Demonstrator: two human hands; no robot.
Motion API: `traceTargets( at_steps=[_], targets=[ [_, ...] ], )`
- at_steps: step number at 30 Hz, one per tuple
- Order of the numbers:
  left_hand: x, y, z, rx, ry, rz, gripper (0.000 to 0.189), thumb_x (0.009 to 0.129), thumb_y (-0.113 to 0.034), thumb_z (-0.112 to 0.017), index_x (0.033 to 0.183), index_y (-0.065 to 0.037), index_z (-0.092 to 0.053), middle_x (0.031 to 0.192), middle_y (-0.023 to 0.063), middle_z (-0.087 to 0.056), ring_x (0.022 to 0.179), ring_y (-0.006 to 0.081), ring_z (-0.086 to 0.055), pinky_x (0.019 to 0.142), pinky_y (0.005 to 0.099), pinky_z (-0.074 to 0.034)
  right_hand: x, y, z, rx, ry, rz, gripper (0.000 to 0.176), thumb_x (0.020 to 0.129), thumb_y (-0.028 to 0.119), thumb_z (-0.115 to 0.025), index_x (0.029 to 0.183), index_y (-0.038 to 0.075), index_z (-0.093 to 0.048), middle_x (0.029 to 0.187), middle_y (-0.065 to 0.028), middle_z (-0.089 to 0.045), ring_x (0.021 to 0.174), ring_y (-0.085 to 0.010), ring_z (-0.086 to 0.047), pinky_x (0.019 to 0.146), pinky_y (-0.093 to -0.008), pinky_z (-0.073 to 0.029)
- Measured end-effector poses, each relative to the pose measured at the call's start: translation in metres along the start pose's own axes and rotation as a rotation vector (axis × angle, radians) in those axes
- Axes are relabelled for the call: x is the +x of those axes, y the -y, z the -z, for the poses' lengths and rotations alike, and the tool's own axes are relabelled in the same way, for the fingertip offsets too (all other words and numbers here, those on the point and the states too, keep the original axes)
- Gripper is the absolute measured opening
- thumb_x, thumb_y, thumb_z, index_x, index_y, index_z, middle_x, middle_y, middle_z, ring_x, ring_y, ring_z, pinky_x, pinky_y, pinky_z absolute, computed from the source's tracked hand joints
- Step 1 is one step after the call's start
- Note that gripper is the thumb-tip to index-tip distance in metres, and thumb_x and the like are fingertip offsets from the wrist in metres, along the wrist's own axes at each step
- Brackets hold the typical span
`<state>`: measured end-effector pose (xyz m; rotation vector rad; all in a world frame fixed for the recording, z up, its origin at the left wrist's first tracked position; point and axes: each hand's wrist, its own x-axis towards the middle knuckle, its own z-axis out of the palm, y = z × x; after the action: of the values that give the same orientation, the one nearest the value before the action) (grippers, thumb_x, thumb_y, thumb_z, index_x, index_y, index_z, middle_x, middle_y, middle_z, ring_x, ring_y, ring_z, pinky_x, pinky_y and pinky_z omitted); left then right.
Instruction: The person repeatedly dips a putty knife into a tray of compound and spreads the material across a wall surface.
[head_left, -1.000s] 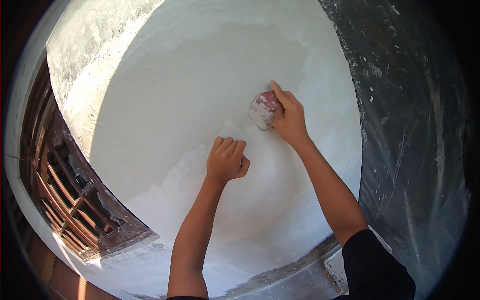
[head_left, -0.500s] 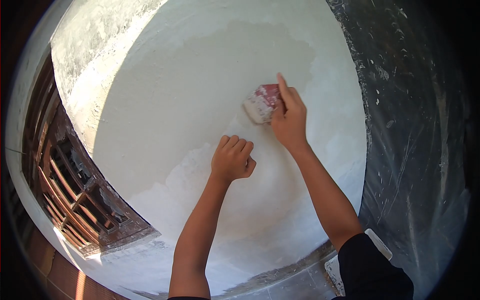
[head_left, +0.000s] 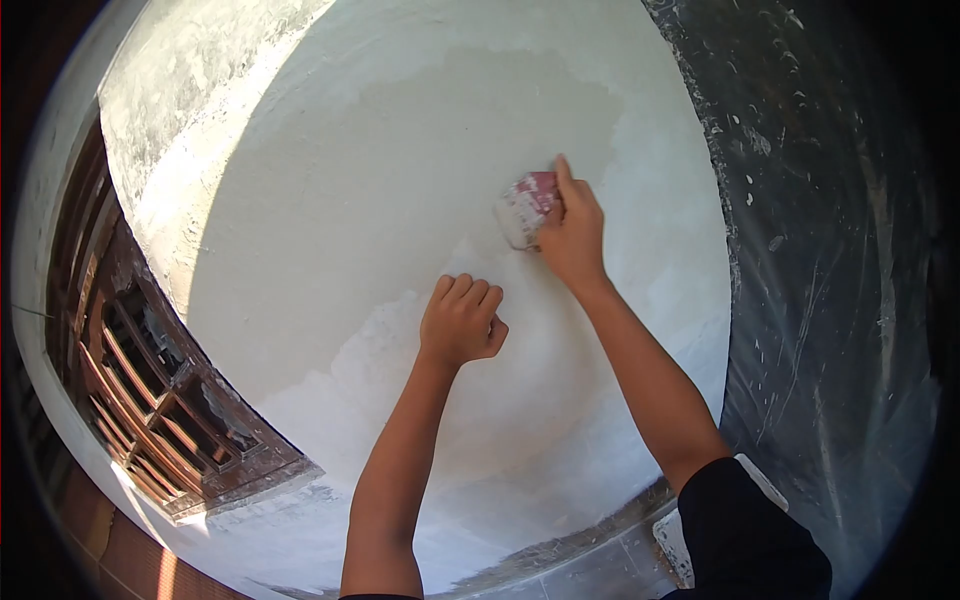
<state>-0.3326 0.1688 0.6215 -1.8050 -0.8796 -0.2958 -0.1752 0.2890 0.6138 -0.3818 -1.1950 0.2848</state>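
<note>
My right hand (head_left: 574, 232) grips a red putty scraper (head_left: 528, 208) by its edge, its face heavily smeared with white. The index finger points up along the tool, which lies close against the pale wall (head_left: 350, 210). A broad darker, damp-looking patch of coating spreads above and to the left of the scraper, with whiter areas below. Lower and to the left, my left hand (head_left: 462, 318) is closed in a fist in front of the wall, back of the hand towards me. Nothing sticks out of that fist.
A brown wooden window frame with slats (head_left: 170, 390) is set in the wall at left. Dark, white-spattered sheeting (head_left: 810, 280) hangs along the right side. Behind my right sleeve, a white-stained object (head_left: 672, 545) stands by the grey tiled floor (head_left: 600, 575).
The scraper and right hand have shifted very slightly down against the wall. My left fist keeps nearly the same place, and the view has moved a little.
</note>
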Motion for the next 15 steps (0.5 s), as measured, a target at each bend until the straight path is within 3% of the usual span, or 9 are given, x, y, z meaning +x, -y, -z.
traceTargets(
  at_steps=[2,5,7,10,12,13,15],
  targets=[
    [0.000,-0.001,-0.001,0.022,0.018,0.008,0.018,0.056,-0.010,-0.058,0.073,-0.008,-0.051,0.067,0.0048,-0.046,0.064,0.0232,-0.042,0.063,0.0364,-0.034,0.008,-0.017,0.026,-0.075,-0.221,-0.191,0.060,0.085,-0.014,-0.047,0.144,-0.006,-0.040,0.102,-0.0177,-0.056,0.093,-0.0307,-0.059,0.081,-0.0368,-0.049],
    [0.000,0.000,-0.003,0.013,0.013,0.008,0.018,0.056,-0.010,-0.058,0.073,-0.008,-0.051,0.067,0.0048,-0.046,0.064,0.0232,-0.042,0.063,0.0364,-0.034,-0.003,0.001,0.027,0.023,-0.271,-0.082,0.062,0.085,-0.014,-0.046,0.146,-0.005,-0.038,0.100,-0.0174,-0.054,0.091,-0.0292,-0.059,0.080,-0.0361,-0.049],
    [-0.001,0.000,-0.002,0.011,0.012,0.007,0.018,0.056,-0.010,-0.058,0.073,-0.008,-0.051,0.067,0.0047,-0.046,0.064,0.0231,-0.042,0.064,0.0363,-0.034,-0.014,0.023,0.013,0.088,-0.006,0.067,0.062,0.085,-0.013,-0.047,0.146,-0.005,-0.038,0.101,-0.0169,-0.054,0.091,-0.0305,-0.058,0.080,-0.0369,-0.049],
    [0.000,0.000,-0.002,0.007,0.003,0.006,0.018,0.057,-0.010,-0.058,0.073,-0.008,-0.051,0.067,0.0046,-0.046,0.065,0.0230,-0.042,0.064,0.0364,-0.034,-0.019,0.014,0.000,0.054,0.149,0.061,0.061,0.085,-0.013,-0.047,0.145,-0.006,-0.038,0.102,-0.0176,-0.054,0.092,-0.0318,-0.057,0.079,-0.0383,-0.049],
    [-0.002,0.000,-0.001,0.004,0.000,0.006,0.018,0.057,-0.010,-0.058,0.073,-0.008,-0.051,0.067,0.0045,-0.046,0.065,0.0229,-0.042,0.064,0.0365,-0.034,-0.015,-0.003,0.012,-0.072,-0.178,-0.143,0.058,0.086,-0.012,-0.048,0.143,-0.007,-0.039,0.102,-0.0178,-0.055,0.091,-0.0317,-0.058,0.081,-0.0401,-0.049],
    [-0.002,0.000,-0.002,0.012,0.011,0.009,0.018,0.057,-0.010,-0.058,0.073,-0.008,-0.051,0.067,0.0045,-0.046,0.065,0.0230,-0.042,0.064,0.0365,-0.034,-0.014,0.003,0.026,-0.020,-0.230,-0.353,0.055,0.087,-0.010,-0.049,0.142,-0.008,-0.041,0.110,-0.0200,-0.057,0.099,-0.0328,-0.060,0.086,-0.0399,-0.049],
    [0.000,0.000,-0.003,0.024,0.020,0.015,0.017,0.057,-0.010,-0.058,0.073,-0.008,-0.050,0.067,0.0045,-0.046,0.065,0.0230,-0.042,0.064,0.0365,-0.034,-0.021,-0.001,0.023,0.243,-0.350,-0.358,0.051,0.089,-0.007,-0.050,0.139,-0.008,-0.042,0.121,-0.0236,-0.057,0.111,-0.0351,-0.060,0.093,-0.0391,-0.048]
  ],
)
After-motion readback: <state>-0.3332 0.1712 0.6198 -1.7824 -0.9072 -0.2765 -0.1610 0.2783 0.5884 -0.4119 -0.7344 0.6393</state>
